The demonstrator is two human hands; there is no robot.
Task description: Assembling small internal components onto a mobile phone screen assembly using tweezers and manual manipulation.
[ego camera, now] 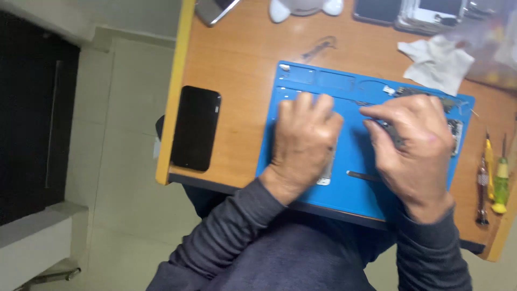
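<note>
A blue work mat (355,188) lies on a wooden table (237,59). My left hand (303,141) rests flat on the mat, covering a small light-coloured device whose lower edge (323,179) peeks out beneath the palm. My right hand (417,145) is curled around a thin dark tool (395,136), its tip pointing left toward my left hand. A slim dark metal piece (363,175) lies on the mat between my wrists. Small parts (455,132) sit on the mat's right side.
A black phone (196,127) lies face up near the table's left edge. A crumpled white cloth (437,62) sits at the upper right. Screwdrivers (493,178) with yellow and green handles lie to the right of the mat. Several devices (425,13) line the far edge.
</note>
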